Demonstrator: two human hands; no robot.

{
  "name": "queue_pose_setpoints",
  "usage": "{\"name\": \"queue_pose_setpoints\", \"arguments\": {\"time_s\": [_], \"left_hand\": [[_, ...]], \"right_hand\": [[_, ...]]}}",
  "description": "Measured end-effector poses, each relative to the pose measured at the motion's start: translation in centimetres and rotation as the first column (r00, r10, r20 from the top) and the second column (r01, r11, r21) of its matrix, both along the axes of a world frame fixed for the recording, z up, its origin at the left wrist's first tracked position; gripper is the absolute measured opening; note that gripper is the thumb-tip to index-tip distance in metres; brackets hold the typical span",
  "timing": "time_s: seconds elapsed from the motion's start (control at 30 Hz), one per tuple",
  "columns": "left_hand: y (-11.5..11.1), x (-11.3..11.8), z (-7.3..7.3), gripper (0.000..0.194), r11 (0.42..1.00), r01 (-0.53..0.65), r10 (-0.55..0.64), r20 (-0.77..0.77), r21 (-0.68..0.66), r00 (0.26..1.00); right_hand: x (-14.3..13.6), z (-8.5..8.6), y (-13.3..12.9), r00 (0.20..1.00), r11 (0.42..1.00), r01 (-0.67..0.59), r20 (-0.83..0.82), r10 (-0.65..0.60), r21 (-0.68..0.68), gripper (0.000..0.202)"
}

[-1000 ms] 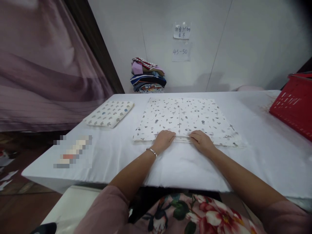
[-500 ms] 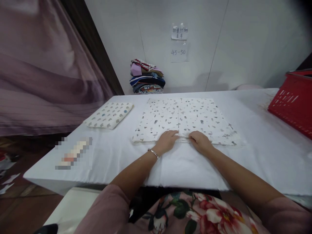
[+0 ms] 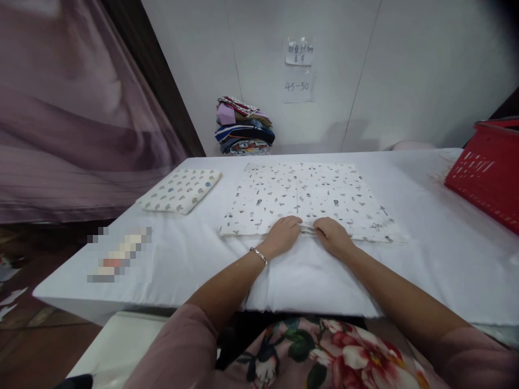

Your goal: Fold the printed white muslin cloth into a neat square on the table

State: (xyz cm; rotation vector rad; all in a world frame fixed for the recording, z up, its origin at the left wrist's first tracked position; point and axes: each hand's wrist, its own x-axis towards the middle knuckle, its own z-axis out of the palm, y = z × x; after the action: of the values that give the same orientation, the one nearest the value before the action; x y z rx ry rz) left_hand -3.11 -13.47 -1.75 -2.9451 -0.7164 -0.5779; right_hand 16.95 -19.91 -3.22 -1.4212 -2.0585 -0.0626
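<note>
A white cloth (image 3: 324, 194) with small printed figures, among them flamingos and palm trees, lies folded in layers on the table. A crease runs down its middle. My left hand (image 3: 284, 236) is closed on its near edge, just left of the crease, with the thumb hidden. Close by on the right, my right hand (image 3: 333, 236) pinches the same edge, fingers curled over it. Between the two hands the stacked layers show, slightly raised. Both forearms reach in from the front edge.
A folded cream cloth (image 3: 180, 190) with mushroom-like prints lies at the left. Nearby is a pixelated patch (image 3: 121, 256). Folded fabrics (image 3: 244, 129) are piled by the wall behind the white table (image 3: 438, 259). At the right stands a red basket (image 3: 486, 167).
My left hand has shifted slightly right along the cloth's near edge, towards my right hand. The right hand and the cloth stay almost in place.
</note>
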Motion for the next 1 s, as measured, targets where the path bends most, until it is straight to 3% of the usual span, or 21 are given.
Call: {"name": "queue_pose_setpoints", "arguments": {"time_s": [0.27, 0.53, 1.0], "left_hand": [[-0.01, -0.19, -0.07, 0.015, 1.000, -0.020, 0.021, 0.041, -0.016, 0.999], [0.18, -0.04, 0.29, 0.017, 0.999, -0.044, 0.043, -0.065, -0.019, 0.997], [-0.55, -0.56, 0.34, 0.018, 0.997, -0.077, 0.075, -0.061, -0.021, 0.995]], "right_hand": [[-0.32, 0.49, -0.64, 0.993, 0.994, -0.106, 0.051, 0.107, -0.012, 0.018], [-0.35, -0.11, -0.37, 0.984, 0.998, 0.019, 0.177, -0.008, -0.060, 0.023], [-0.07, -0.28, -0.42, 0.971, 0.997, 0.051, 0.234, -0.038, -0.052, 0.024]]}}
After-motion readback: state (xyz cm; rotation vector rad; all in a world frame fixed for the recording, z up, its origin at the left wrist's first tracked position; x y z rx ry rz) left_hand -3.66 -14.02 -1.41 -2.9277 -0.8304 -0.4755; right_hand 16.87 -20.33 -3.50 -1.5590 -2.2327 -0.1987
